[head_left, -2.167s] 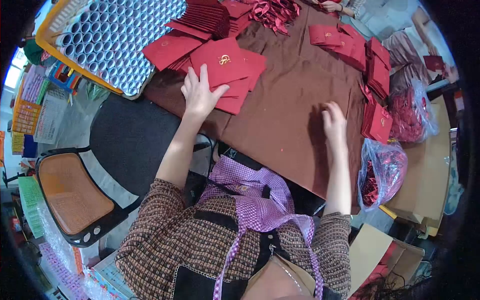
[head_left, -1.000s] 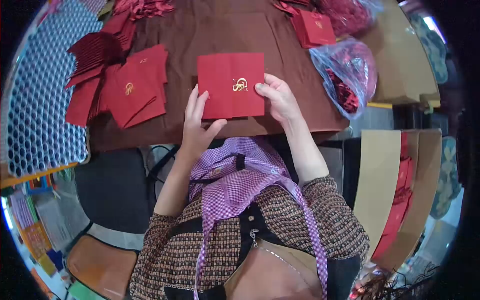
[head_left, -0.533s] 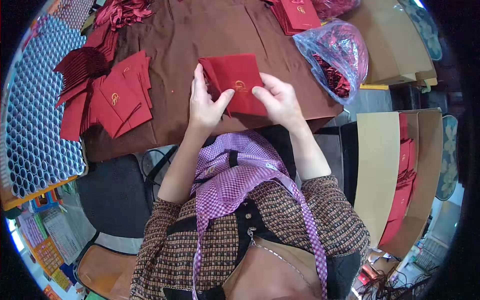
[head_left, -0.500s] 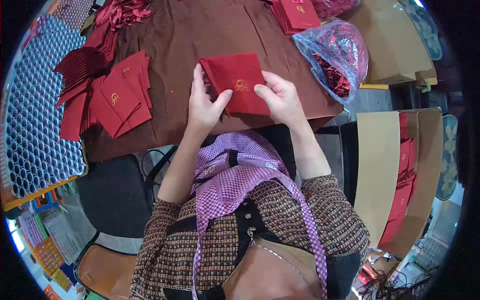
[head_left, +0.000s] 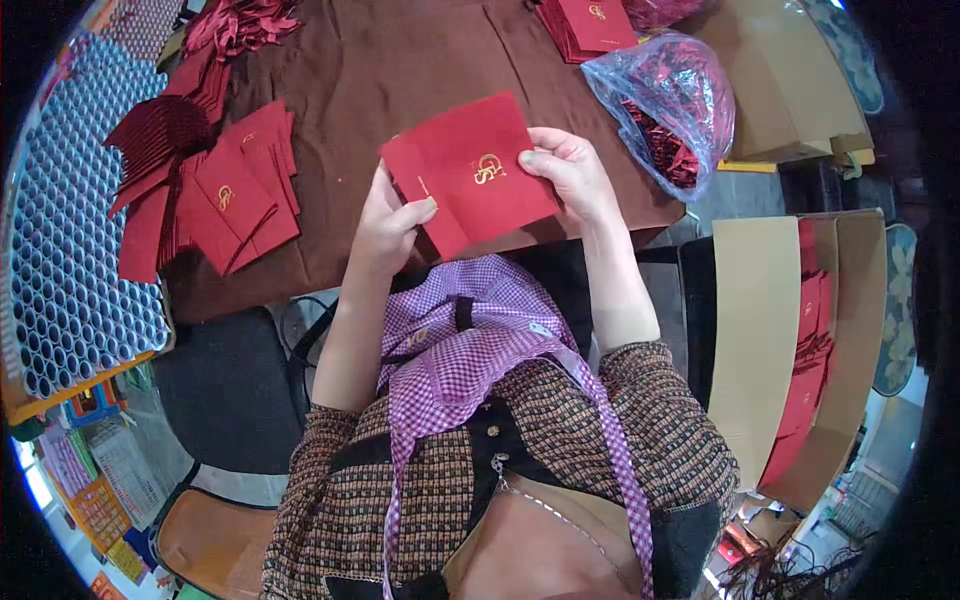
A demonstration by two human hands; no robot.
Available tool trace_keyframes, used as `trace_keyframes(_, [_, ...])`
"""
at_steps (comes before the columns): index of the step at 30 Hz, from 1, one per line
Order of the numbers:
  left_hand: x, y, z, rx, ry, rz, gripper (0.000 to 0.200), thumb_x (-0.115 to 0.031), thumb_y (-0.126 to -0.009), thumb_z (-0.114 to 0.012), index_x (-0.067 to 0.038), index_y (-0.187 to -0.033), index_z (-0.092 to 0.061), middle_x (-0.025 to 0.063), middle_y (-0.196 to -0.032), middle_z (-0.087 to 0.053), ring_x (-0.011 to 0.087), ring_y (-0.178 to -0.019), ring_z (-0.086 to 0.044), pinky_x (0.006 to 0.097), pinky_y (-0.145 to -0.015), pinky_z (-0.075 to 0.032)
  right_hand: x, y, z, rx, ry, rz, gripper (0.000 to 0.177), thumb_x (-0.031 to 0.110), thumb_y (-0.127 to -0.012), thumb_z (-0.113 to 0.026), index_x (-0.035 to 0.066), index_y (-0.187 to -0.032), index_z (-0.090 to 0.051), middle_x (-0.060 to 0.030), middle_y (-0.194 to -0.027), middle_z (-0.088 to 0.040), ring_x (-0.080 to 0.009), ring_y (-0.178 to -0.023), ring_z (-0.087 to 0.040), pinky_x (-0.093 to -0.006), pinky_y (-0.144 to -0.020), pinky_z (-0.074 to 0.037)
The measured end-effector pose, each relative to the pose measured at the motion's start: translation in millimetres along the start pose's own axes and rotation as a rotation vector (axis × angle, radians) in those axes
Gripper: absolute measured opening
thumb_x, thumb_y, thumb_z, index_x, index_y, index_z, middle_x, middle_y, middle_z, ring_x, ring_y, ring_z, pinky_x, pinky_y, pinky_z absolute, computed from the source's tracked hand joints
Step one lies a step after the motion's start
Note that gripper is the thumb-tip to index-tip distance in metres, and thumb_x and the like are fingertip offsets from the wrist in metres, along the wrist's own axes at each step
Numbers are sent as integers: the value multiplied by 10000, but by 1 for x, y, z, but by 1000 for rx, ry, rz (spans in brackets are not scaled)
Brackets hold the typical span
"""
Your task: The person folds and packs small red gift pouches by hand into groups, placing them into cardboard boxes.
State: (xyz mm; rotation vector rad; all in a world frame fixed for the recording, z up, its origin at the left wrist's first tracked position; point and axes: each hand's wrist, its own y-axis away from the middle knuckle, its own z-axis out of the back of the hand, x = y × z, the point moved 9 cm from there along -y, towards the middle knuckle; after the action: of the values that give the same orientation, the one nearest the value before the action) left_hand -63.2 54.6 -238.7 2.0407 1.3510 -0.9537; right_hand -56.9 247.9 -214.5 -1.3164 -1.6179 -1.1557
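A red envelope-like piece [head_left: 475,185] with a gold logo lies opened out between my hands, above the brown cloth. My left hand [head_left: 388,222] pinches its left edge, thumb on top. My right hand [head_left: 575,175] grips the right edge, thumb beside the logo. A fold line runs down the piece's left part. On the cloth to the left lie several similar red pieces [head_left: 228,200], fanned out. A red stack [head_left: 590,28] sits at the top right of the cloth.
Brown cloth [head_left: 340,90] covers the table. A clear plastic bag [head_left: 675,110] of red items lies at its right edge. Red ribbons [head_left: 240,28] are at the upper left, near a honeycomb-like rack [head_left: 80,220]. An open cardboard box [head_left: 755,350] holds red pieces at the right.
The red piece has been unfolded wider and now lies flatter and tilted. My left hand has moved left and slightly down, and my right hand slightly right.
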Motion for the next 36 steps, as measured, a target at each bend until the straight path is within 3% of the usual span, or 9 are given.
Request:
trace_keyframes(7, [0, -8, 8, -224, -402, -117, 961, 57, -689, -694, -17, -1447, -108, 157, -1368, -364, 289, -1251, -411, 424, -1038, -368, 45, 17, -31, -29, 643, 333, 238, -5, -851, -572, -7, -1082, -628, -71, -923, -689, -145, -802, -658, -265, -738, -512])
trace_keyframes(9, [1, -10, 14, -260, -473, -145, 1004, 14, -680, -750, -13, -1449, -104, 196, -1371, -348, 326, -1232, -423, 441, -1012, -393, 77, 43, -62, -34, 1145, 851, 230, -5, -794, -606, 34, -1015, -658, -92, -881, -686, -220, -751, -661, -304, -713, -517])
trace_keyframes(12, [-56, 17, -27, -386, -1161, -761, 781, -28, -696, -751, -28, -1373, -360, 244, -1370, -362, 391, -1178, -462, 456, -995, -395, 80, 57, -77, -30, 1324, 1019, 244, 7, -723, -635, 63, -957, -672, -87, -859, -677, -243, -757, -644, -334, -688, -500])
trace_keyframes(14, [-68, 21, -52, -265, -1338, -867, 650, -34, -710, -734, -18, -1292, -445, 227, -1328, -423, 389, -1182, -459, 458, -982, -398, 77, 64, -85, -7, 1390, 1127, 231, 29, -719, -650, 73, -944, -672, -63, -854, -677, -219, -785, -638, -330, -686, -481])
trace_keyframes(17, [-58, 27, -67, -92, -1519, -987, 318, -65, -789, -682, 2, -1086, -592, 148, -1108, -616, 285, -1099, -541, 385, -900, -445, 77, 58, -76, 40, 1298, 1052, 216, 46, -731, -660, 73, -945, -672, -63, -849, -674, -224, -771, -634, -334, -688, -481])
trace_keyframes(19, [-18, 2, -20, -138, -715, -183, 261, -74, -845, -645, 12, -1084, -586, 104, -1011, -650, 176, -960, -593, 308, -844, -470, 83, 48, -59, -61, 1262, 859, 211, 58, -767, -675, 57, -978, -662, -91, -851, -674, -220, -751, -638, -324, -679, -486])
trace_keyframes(23, [-5, 3, -17, -145, -383, -32, 212, -62, -903, -565, 57, -1078, -577, 92, -1001, -645, 127, -901, -594, 272, -826, -477, 65, 30, -4, -165, 853, 489, 225, 76, -818, -663, 37, -1037, -635, -54, -885, -691, -80, -755, -621, -240, -611, -473])
trace_keyframes(25, [-3, 4, -19, -146, -351, -9, 220, -57, -905, -555, 60, -1091, -568, 100, -1018, -639, 131, -914, -594, 272, -832, -476, 42, 24, 14, -159, 554, 204, 232, 66, -833, -647, 44, -1063, -620, -18, -884, -677, -62, -763, -598, -210, -616, -452])
trace_keyframes(36, [8, 4, -12, -242, -271, -46, 338, -22, -885, -555, 73, -1198, -472, 149, -1155, -563, 160, -966, -581, 282, -869, -474, 14, 17, 35, -90, 244, 138, 189, 87, -869, -624, 16, -1044, -626, -13, -863, -665, -70, -731, -598, -212, -631, -467])
